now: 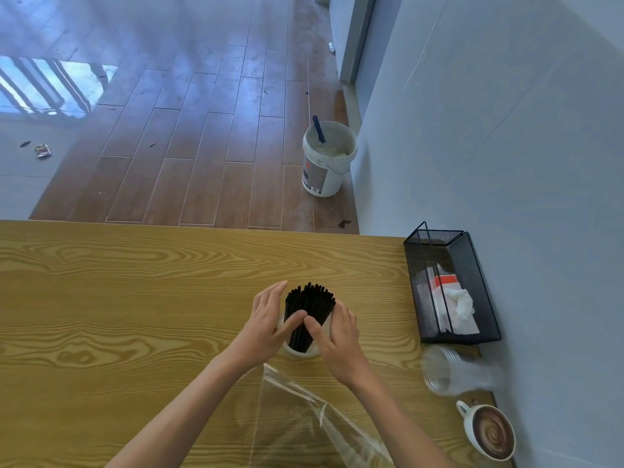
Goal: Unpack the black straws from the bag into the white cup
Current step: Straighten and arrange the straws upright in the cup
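Wood-grain table [135,298]: crinkly clear bag [304,417] lies flat nearest, under the wrists. Beyond it, left hand [266,325] and right hand [337,342], fingers straight, press thin black straws [309,312] standing bunched in the round white cup [300,352] between them.

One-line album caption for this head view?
Both hands steady black straws in the white cup, clear bag nearby.
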